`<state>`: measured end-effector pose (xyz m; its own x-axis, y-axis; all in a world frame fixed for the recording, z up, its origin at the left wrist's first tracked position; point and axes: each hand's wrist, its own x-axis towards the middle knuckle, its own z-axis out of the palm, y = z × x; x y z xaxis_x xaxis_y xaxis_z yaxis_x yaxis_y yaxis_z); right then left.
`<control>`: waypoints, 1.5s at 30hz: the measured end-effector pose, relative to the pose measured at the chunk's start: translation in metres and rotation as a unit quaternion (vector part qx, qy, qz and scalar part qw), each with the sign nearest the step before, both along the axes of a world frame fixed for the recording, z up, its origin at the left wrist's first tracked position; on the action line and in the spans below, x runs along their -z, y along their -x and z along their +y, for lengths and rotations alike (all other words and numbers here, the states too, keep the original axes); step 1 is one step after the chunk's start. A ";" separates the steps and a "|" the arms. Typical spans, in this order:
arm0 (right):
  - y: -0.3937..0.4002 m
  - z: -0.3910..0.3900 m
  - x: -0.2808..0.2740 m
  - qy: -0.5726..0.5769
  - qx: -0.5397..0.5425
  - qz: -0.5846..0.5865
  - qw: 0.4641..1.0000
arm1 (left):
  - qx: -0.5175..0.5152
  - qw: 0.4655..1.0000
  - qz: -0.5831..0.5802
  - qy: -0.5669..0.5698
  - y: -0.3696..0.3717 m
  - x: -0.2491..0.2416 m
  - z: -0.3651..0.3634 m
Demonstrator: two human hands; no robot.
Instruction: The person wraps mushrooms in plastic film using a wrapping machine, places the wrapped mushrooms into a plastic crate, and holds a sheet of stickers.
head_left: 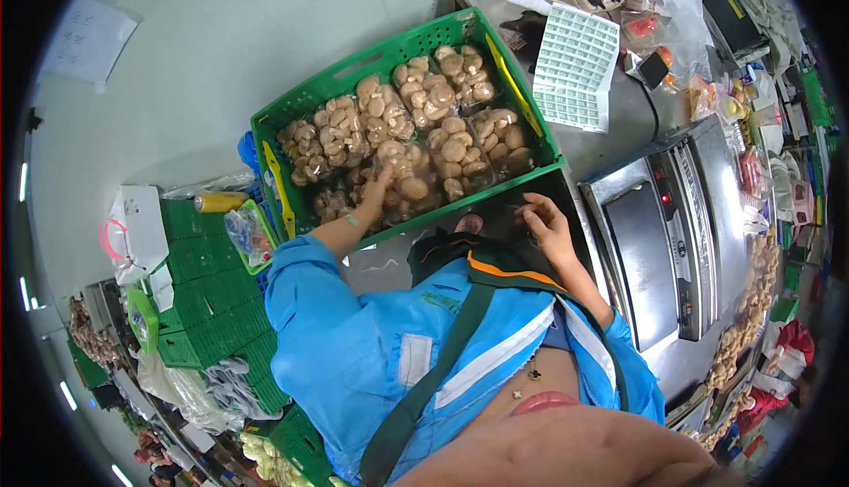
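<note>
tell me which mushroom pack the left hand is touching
The wrapped pack at the crate's near edge, under the left hand; the other packs lie untouched farther back.

A sheet of labels [577, 67] lies on the steel counter [632, 124]; a sealing machine [672, 239] sits just beside it.

Left hand [376, 188] outstretched, right hand [546, 222] curled
</note>
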<state>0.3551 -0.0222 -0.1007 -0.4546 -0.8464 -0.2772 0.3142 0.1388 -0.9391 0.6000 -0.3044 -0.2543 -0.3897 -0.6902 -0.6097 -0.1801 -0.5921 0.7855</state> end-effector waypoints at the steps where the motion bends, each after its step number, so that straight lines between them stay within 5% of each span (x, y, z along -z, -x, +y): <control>1: -0.002 0.000 0.001 -0.010 0.021 -0.013 1.000 | 0.009 1.000 -0.001 0.005 0.006 0.028 0.001; 2: -0.002 -0.002 0.002 -0.015 0.025 -0.014 0.999 | 0.019 1.000 -0.001 0.008 0.012 0.053 0.005; 4: -0.002 0.000 0.003 -0.019 0.048 -0.023 0.998 | 0.045 0.998 -0.032 0.006 0.023 0.003 0.019; 7: -0.003 -0.001 0.010 -0.042 0.079 -0.002 0.996 | 0.168 0.961 -0.152 0.155 0.006 -0.008 -0.013; 8: -0.002 0.002 0.012 -0.059 0.092 0.011 0.994 | 0.393 0.867 -0.261 0.160 0.003 -0.013 -0.039; 9: -0.003 0.008 0.022 -0.026 0.102 0.010 0.994 | 0.594 0.708 -0.348 0.161 0.015 -0.019 -0.053; 11: -0.001 0.015 0.015 -0.058 0.110 0.024 0.992 | 0.753 0.487 -0.328 0.297 0.069 -0.138 -0.037; 12: 0.001 0.023 0.008 -0.094 0.119 0.043 0.988 | 0.706 0.435 -0.354 0.433 0.081 -0.135 -0.030; 13: 0.001 0.032 0.001 -0.102 0.126 0.059 0.985 | 0.658 0.446 -0.253 0.552 0.098 -0.152 -0.017; 15: 0.006 0.054 0.002 -0.099 0.158 0.115 0.976 | 0.649 0.515 -0.200 0.523 0.158 -0.187 0.036; 16: 0.008 0.066 0.008 -0.090 0.172 0.152 0.969 | 0.639 0.605 -0.083 0.468 0.180 -0.178 0.062; 18: 0.015 0.091 -0.008 -0.106 0.220 0.213 0.946 | 0.654 0.636 0.069 0.403 0.224 -0.196 0.144; 20: 0.025 0.129 -0.004 -0.070 0.320 0.235 0.915 | 0.678 0.536 0.215 0.454 0.257 -0.201 0.231; 22: 0.038 0.177 -0.012 0.013 0.444 0.142 0.885 | 0.730 0.370 0.292 0.496 0.278 -0.201 0.305; 28: 0.058 0.396 -0.021 0.067 0.687 0.158 0.706 | 0.758 0.315 0.391 0.416 0.312 -0.196 0.483; 35: 0.149 0.664 -0.028 -0.081 0.766 0.206 0.603 | 0.762 0.276 0.431 0.396 0.416 -0.238 0.628; 38: 0.239 0.778 -0.025 -0.063 0.770 0.211 0.598 | 0.773 0.312 0.374 0.407 0.505 -0.274 0.694; 41: 0.339 0.881 0.004 -0.249 0.744 0.308 0.539 | 0.772 0.349 0.308 0.433 0.610 -0.261 0.763; 43: 0.376 0.909 0.004 -0.348 0.713 0.334 0.509 | 0.767 0.436 0.279 0.380 0.686 -0.224 0.808; 45: 0.400 0.927 -0.002 -0.413 0.682 0.324 0.509 | 0.759 0.551 0.217 0.271 0.716 -0.238 0.853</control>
<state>-0.0453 0.9048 -0.0989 -0.6850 0.6639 0.3000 0.3096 0.6381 -0.7050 -0.1159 0.5489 -0.0167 -0.7959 0.5977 -0.0969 0.1295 0.3243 0.9371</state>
